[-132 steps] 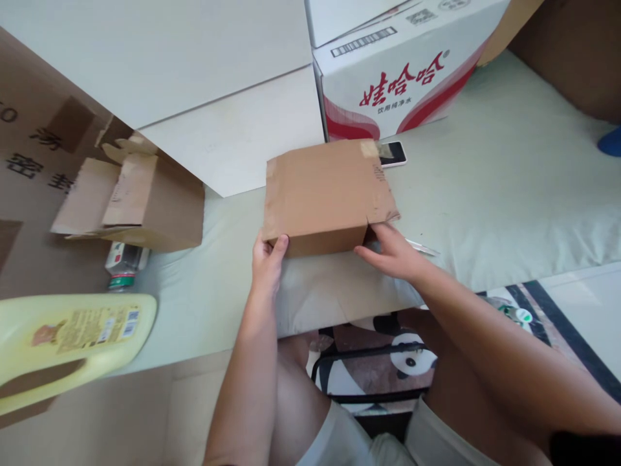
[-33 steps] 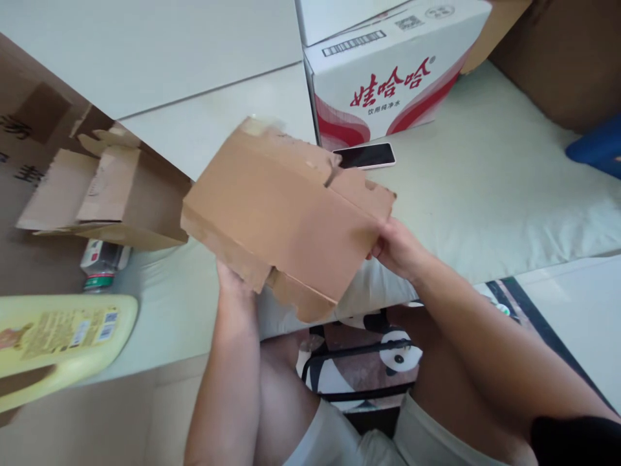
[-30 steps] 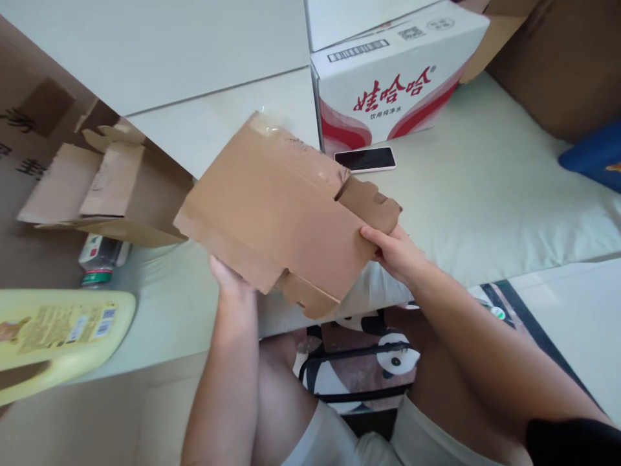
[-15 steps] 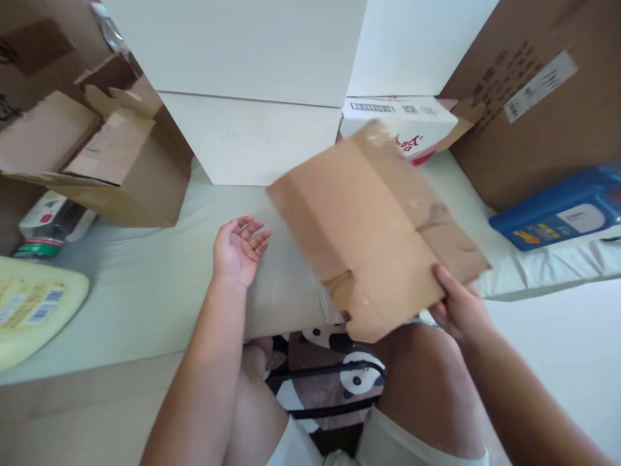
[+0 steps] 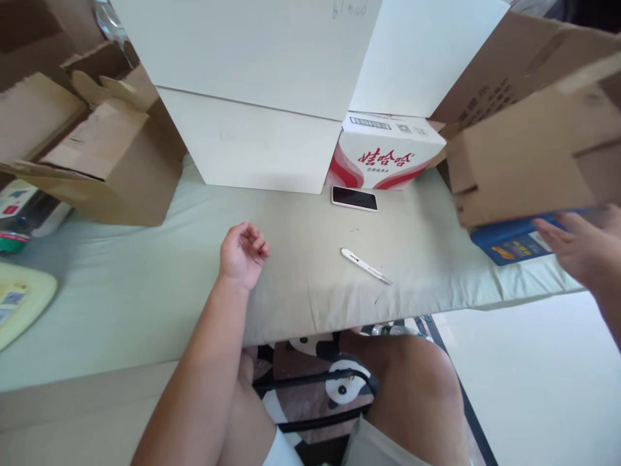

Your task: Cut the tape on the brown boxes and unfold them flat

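Note:
My left hand (image 5: 244, 254) hovers over the cloth-covered surface (image 5: 291, 259), palm up, with its fingers curled in loosely and nothing in them. Far to the right, my right hand (image 5: 585, 243) grips the lower edge of a folded piece of brown cardboard (image 5: 524, 155), which is tilted up. Behind the cardboard and the fingers, a blue bottle (image 5: 514, 243) is partly covered. Between the two hands lie a white utility knife (image 5: 365, 265) and a phone (image 5: 354, 199) with a dark screen.
White boxes (image 5: 247, 139) stand at the back, beside a red-and-white carton (image 5: 383, 155). A large brown box (image 5: 509, 71) is at back right. At left are an open cardboard box (image 5: 140, 168), a dark bottle (image 5: 29, 217) and a pale yellow bottle (image 5: 24, 294).
The cardboard has moved right with my right hand, up against the blue bottle, uncovering the phone and knife. My left hand's fingers have curled in. The view has shifted slightly.

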